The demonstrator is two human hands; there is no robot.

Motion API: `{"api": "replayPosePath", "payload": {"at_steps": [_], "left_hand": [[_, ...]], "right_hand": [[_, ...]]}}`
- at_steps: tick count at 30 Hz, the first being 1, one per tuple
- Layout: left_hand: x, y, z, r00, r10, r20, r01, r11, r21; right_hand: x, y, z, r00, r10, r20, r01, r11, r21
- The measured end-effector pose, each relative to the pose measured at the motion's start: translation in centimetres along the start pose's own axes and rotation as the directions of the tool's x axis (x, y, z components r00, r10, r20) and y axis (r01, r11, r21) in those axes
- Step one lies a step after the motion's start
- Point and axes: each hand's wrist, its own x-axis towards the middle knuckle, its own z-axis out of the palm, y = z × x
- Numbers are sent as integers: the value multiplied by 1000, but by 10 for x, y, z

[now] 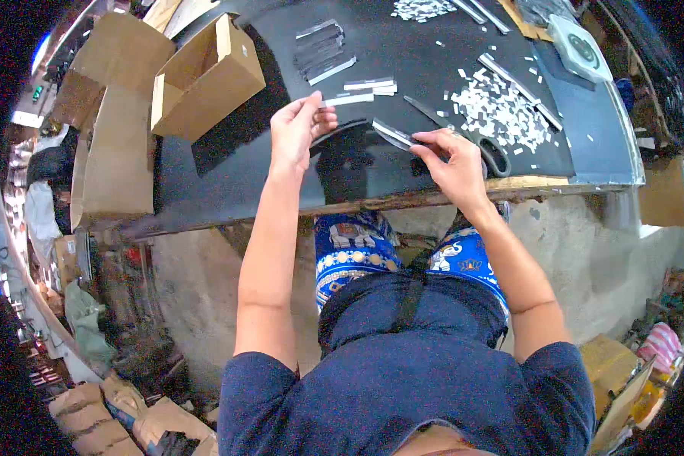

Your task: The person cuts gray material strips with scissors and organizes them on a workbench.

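Observation:
Between the thumb and fingers of my left hand [295,133] is a thin white strip [349,99], held out to the right above the table. My right hand [456,163] pinches a small bundle of narrow black-and-white strips [391,135], tilted with its free end to the left. Behind my right hand lie scissors with dark handles [497,158], their blades partly hidden. A few short strips [372,86] lie just beyond my left hand's strip. Farther back is a row of dark strips [323,49] with white edges.
Many small cut white pieces [501,110] are heaped at right, beside a long strip [520,91]. Another heap [422,7] lies at the far edge. An open cardboard box [213,80] stands at left. A white scale-like device [579,49] sits at back right.

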Motion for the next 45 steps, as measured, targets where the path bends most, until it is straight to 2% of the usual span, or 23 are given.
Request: {"api": "replayPosePath", "payload": {"at_steps": [4,6,8,10,11,12,14,16,18,19,25,27,28,30,33,40,45], "left_hand": [[17,2,11,998,49,36,-49,999,10],[19,2,17,997,27,67,-28,1000,10],[13,0,25,997,-26,69,17,993,120],[-1,-3,33,984,-67,166,41,987,154],[-6,-6,36,967,-109,229,64,978,197],[-12,-11,38,947,-166,275,112,973,200],[-26,-16,39,924,-222,313,153,961,230],[-32,-26,37,917,-254,307,184,953,239],[-33,-34,33,919,-244,309,208,968,144],[-34,-34,33,920,-244,307,210,968,141],[-39,-25,34,915,-286,286,273,958,84],[-42,-20,34,914,-305,266,295,952,79],[-42,-21,34,914,-305,266,295,952,78],[-41,-25,33,916,-282,285,231,952,200],[-39,-31,29,907,-221,358,156,967,201],[-39,-32,30,910,-208,359,134,966,220],[-41,-30,32,917,-204,342,133,967,218]], "right_hand": [[1,4,-1,999,45,2,-45,998,36],[0,2,-3,998,68,6,-68,997,33],[2,-1,-4,996,85,11,-85,996,32],[2,-2,-5,993,113,-33,-109,987,120],[4,2,-6,997,12,-74,-7,998,68],[7,3,-8,997,18,-73,-13,998,67],[11,2,-12,988,-122,-96,118,992,-39],[10,6,-11,995,-90,-52,90,996,1],[7,7,-10,994,11,111,-8,1000,-28],[5,5,-8,992,14,127,-11,1000,-28],[0,8,1,995,-25,94,36,992,-120],[1,4,0,994,28,106,-15,992,-122],[2,2,0,989,80,121,-65,991,-120],[3,1,-1,989,82,123,-68,991,-118],[3,3,-3,990,61,129,-45,991,-125],[5,10,-3,989,15,147,-2,996,-90],[6,9,-5,982,51,180,-31,993,-110]]}}
